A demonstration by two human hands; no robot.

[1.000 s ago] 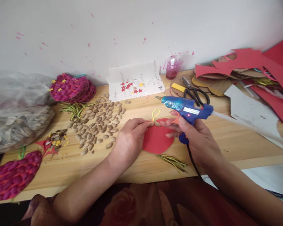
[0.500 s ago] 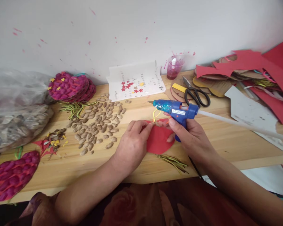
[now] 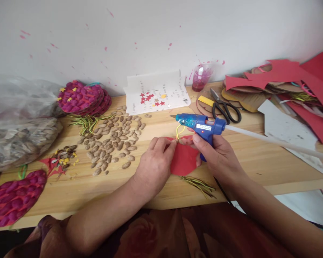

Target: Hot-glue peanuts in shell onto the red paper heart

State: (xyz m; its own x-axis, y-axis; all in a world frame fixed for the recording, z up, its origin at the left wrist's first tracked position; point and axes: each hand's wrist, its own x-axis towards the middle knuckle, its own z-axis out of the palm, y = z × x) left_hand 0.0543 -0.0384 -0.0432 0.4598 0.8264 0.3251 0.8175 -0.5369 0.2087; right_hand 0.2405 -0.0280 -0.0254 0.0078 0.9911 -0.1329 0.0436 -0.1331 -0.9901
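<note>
A red paper heart [image 3: 183, 159] lies on the wooden table [image 3: 156, 193] in front of me, with a yellow cord loop [image 3: 179, 130] at its top edge. My left hand [image 3: 154, 165] rests on the heart's left side, its fingertips pinched on a small seed shell [image 3: 179, 141] at the loop's base. My right hand [image 3: 218, 157] grips a blue hot glue gun [image 3: 201, 125]; its nozzle points left, just above the loop, and a white glue stick trails out to the right. One right finger also touches the shell.
Several loose seed shells [image 3: 114, 141] are scattered left of my hands. Finished magenta shell hearts [image 3: 82, 98] sit at the back left, another [image 3: 12, 199] at the near left. A plastic bag of shells [image 3: 18, 139], star sheet [image 3: 156, 93], scissors [image 3: 224, 105], glue cup [image 3: 200, 77] and red paper scraps [image 3: 290, 75].
My right hand has brought the glue gun left and lower, from right of the heart to just over the yellow loop. My left hand stays pinched at the loop.
</note>
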